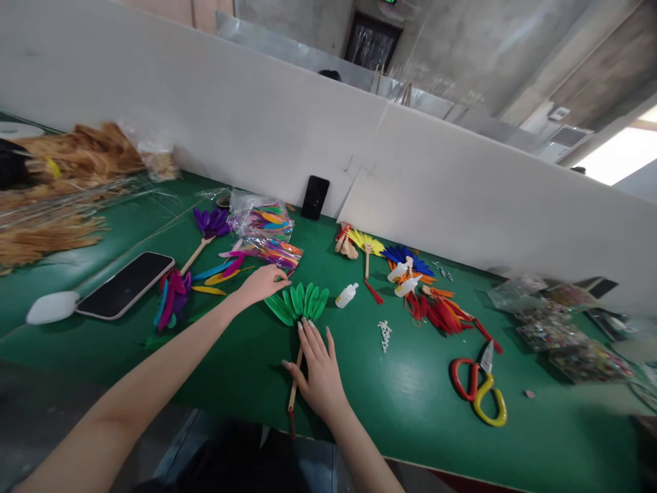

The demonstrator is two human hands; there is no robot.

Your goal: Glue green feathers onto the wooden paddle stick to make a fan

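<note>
A small fan of green feathers [306,299] on a wooden stick handle [296,387] lies on the green table in front of me. My right hand [321,370] rests flat with outstretched fingers over the base of the feathers, its thumb spread out across the handle. Just above the fan's left feathers, my left hand [263,284] is closed in a pinch; whatever its fingertips hold is too small or hidden to make out. A red cord [292,421] hangs from the handle's lower end. To the right of the feathers lies a white glue bottle [347,295].
White beads [384,335] and open scissors [482,383] lie rightward. Yellow [365,241], blue [403,257] and purple [211,221] feather fans, bagged feathers [269,233] and a large phone [126,284] surround the work. A black phone [315,197] leans on the white partition [287,123].
</note>
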